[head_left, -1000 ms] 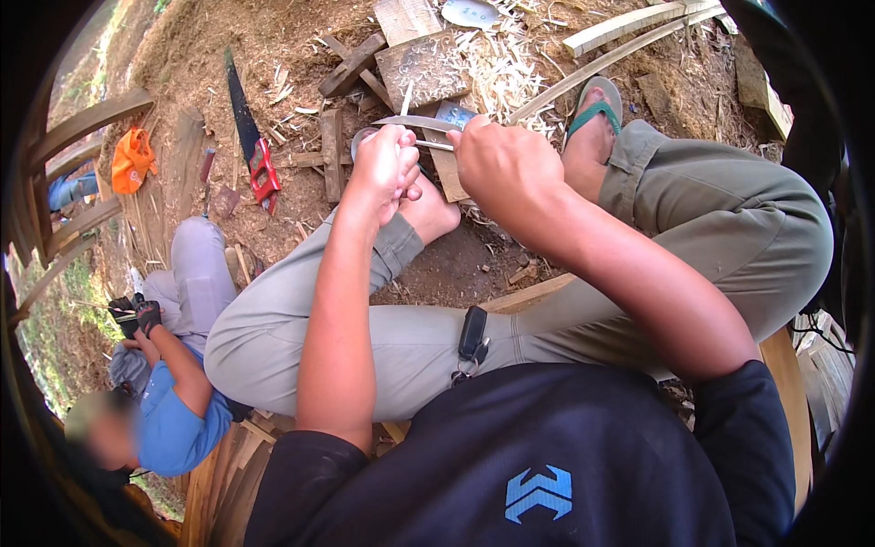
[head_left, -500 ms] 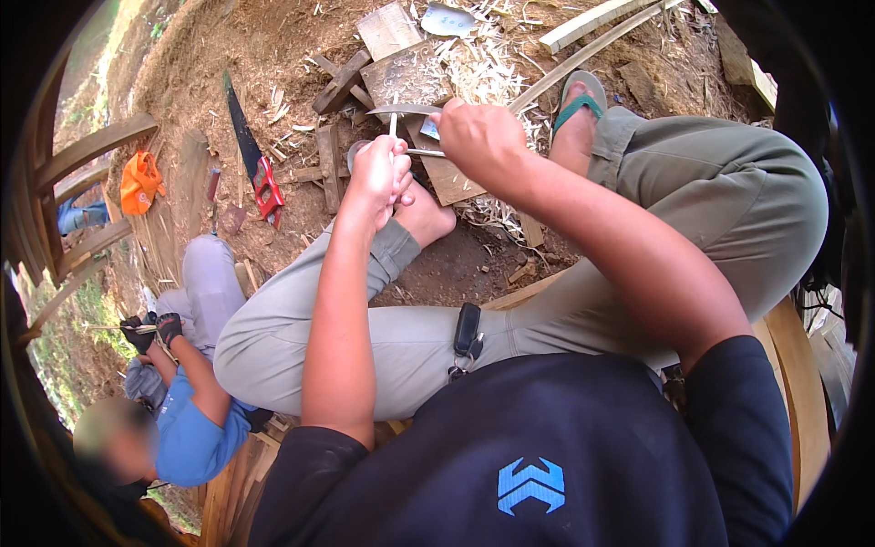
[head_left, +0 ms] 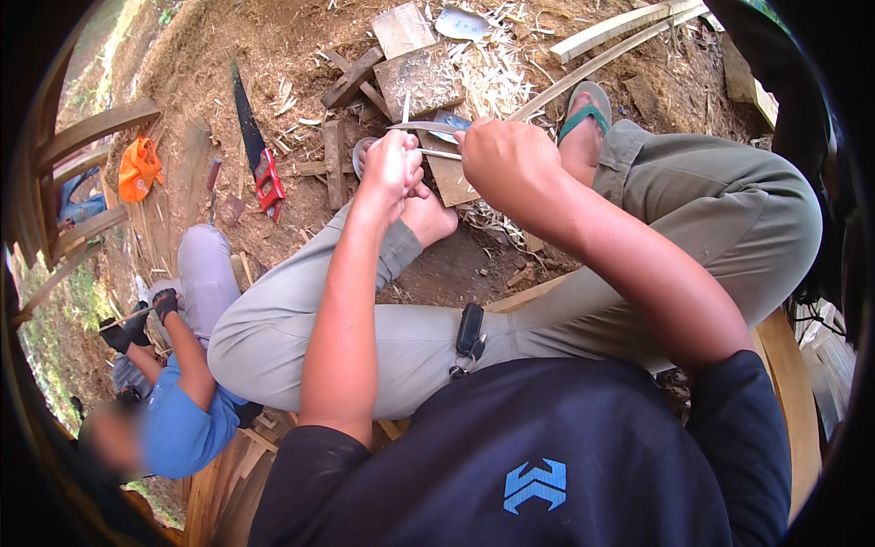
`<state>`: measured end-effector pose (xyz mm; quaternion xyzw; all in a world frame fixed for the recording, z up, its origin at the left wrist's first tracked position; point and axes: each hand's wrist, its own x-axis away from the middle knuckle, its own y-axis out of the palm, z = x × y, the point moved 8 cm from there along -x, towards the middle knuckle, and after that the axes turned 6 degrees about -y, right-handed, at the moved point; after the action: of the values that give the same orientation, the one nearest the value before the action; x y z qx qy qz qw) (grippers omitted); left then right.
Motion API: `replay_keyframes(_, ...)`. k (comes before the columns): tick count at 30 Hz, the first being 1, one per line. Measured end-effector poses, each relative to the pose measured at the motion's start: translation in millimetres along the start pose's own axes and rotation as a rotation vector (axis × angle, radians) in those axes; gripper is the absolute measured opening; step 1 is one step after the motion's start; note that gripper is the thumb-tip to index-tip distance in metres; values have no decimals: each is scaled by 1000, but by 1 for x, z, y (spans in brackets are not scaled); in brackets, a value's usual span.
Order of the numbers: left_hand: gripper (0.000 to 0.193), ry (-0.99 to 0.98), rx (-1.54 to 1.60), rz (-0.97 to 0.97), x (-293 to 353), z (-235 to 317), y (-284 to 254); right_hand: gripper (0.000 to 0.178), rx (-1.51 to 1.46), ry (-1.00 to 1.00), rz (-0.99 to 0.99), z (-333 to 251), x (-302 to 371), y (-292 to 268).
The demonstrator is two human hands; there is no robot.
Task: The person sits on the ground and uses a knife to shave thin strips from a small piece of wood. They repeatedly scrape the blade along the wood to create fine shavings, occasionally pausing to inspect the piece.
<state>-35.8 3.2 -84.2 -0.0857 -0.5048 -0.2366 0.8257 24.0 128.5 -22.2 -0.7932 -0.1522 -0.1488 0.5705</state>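
My left hand (head_left: 390, 173) is closed around a thin pale wooden stick (head_left: 406, 108), whose tip points up and away from me. In my right hand (head_left: 510, 164) is a knife with a curved blade (head_left: 427, 126); its handle is hidden inside my fist. The blade reaches left across the stick, just beyond my left fingers. Whether the edge touches the wood I cannot tell. A second thin light strip (head_left: 440, 153) runs between the two hands, below the blade. Both hands are over my bare foot and a wooden board (head_left: 451, 182).
Wood blocks (head_left: 419, 82) and pale shavings (head_left: 497, 77) lie on the dirt ahead. To the left rest a red-handled saw (head_left: 264, 178) and an orange cloth-like item (head_left: 139, 170). Long wooden strips (head_left: 629, 27) lie far right. A person in blue (head_left: 187, 428) with dark gloves holds a thin stick at left.
My right hand and the knife have moved right and a little nearer to me. My left hand still grips the stick. The other person's gloved hands have shifted, and the view has moved slightly.
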Motion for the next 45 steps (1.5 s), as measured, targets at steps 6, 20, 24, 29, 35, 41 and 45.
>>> replay_keyframes(6,22,-4,-16,52,1,-1,-1,29,-91,147,35,-1,-3,4)
replay_keyframes(20,21,-5,-52,78,0,-3,5,43,-8,93,323,34,-42,32)
replay_keyframes(24,23,-20,-38,52,-4,-6,-3,41,-85,63,121,29,-36,23)
replay_keyframes(29,22,18,-57,91,-4,-4,0,41,-11,-21,51,9,-10,12)
replay_keyframes(35,19,42,-64,109,-10,-8,-3,40,50,67,159,7,-5,18)
replay_keyframes(41,18,32,-58,134,-12,-9,-5,41,-8,231,237,2,-11,20)
replay_keyframes(45,20,48,-75,100,-18,-12,0,41,10,214,217,16,-37,32)
